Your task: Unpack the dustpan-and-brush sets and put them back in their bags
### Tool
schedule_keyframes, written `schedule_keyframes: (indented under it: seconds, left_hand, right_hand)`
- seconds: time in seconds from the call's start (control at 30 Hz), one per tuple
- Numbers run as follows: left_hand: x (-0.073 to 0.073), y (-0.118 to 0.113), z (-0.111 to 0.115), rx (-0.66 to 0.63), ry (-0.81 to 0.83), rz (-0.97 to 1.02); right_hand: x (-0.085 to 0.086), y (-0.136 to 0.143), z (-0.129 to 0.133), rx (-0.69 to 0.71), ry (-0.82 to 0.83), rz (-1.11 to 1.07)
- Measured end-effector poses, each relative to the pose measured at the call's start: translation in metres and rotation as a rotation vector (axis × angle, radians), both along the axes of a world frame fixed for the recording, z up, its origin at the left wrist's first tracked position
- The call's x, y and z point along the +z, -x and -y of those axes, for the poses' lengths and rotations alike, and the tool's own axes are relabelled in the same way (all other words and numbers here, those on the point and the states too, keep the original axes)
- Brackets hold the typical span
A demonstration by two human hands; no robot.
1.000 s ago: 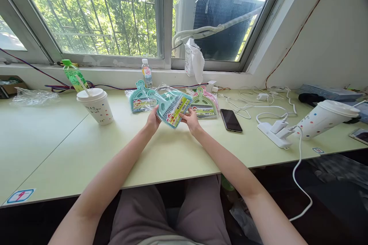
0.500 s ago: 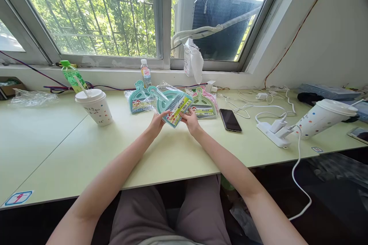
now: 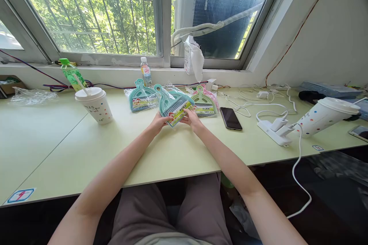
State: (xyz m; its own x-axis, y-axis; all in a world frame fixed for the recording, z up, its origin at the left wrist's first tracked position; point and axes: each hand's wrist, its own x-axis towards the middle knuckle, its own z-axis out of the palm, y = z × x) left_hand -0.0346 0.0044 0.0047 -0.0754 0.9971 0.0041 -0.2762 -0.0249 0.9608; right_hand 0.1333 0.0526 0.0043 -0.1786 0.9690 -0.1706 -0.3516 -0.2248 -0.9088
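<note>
Both of my hands hold a teal mini dustpan and brush set [image 3: 172,103] in clear wrapping, tilted above the table. My left hand [image 3: 159,121] grips its lower left edge, the thumb lying over the yellow-green label. On the lower right edge, my right hand [image 3: 192,118] is closed with its thumb on top and fingers underneath. Behind it on the left lies another teal dustpan set [image 3: 142,97]. To the right is a green dustpan set [image 3: 204,101] in wrapping, with a pink one [image 3: 214,97] partly hidden beneath it.
A paper cup with a straw [image 3: 96,107] and a green-capped bottle [image 3: 71,74] stand on the left. Right of my hands are a phone [image 3: 230,118], a power strip [image 3: 273,132] with white cables and a tilted large cup [image 3: 322,118]. A small bottle [image 3: 146,72] stands near the window.
The held dustpan set has turned slightly and shifted a little to the right. My left thumb now reaches further across the label; my right hand has moved slightly rightward.
</note>
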Motion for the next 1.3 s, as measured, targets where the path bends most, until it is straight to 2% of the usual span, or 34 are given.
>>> schedule_keyframes:
  seconds: [0.17,0.47,0.6,0.77,0.83,0.93,1.03,1.13,1.2,1.27,1.3]
  left_hand:
    - [0.003,0.006,0.001,-0.104,0.029,-0.050]
    - [0.006,0.008,0.005,-0.136,0.050,-0.084]
    - [0.007,0.006,0.004,-0.101,0.023,0.005]
    - [0.009,0.011,0.001,-0.043,-0.011,0.079]
    - [0.009,0.013,0.002,-0.050,-0.010,0.056]
    - [0.010,0.011,0.005,-0.070,0.001,-0.008]
    - [0.011,0.001,0.012,-0.187,-0.006,-0.014]
    - [0.009,-0.014,0.022,-0.419,0.007,-0.019]
    - [0.006,-0.023,0.025,-0.522,0.050,-0.030]
    - [0.002,-0.027,0.025,-0.515,0.051,-0.025]
    - [0.001,-0.027,0.023,-0.470,0.024,-0.015]
  right_hand:
    - [0.000,-0.013,-0.012,-0.191,-0.024,-0.023]
    - [-0.003,-0.016,-0.008,-0.240,-0.065,-0.014]
    - [0.007,-0.016,-0.005,-0.165,-0.129,-0.116]
    - [0.012,-0.010,0.000,0.112,-0.256,-0.140]
    - [0.009,-0.007,0.001,0.126,-0.255,-0.127]
    - [0.004,-0.004,0.000,0.068,-0.222,-0.122]
    - [0.005,-0.006,0.000,0.009,-0.236,-0.137]
    - [0.010,-0.007,0.003,-0.051,-0.296,-0.189]
    - [0.013,-0.006,0.007,-0.078,-0.314,-0.206]
    - [0.015,-0.004,0.010,-0.093,-0.319,-0.210]
    - [0.015,-0.003,0.012,-0.094,-0.320,-0.209]
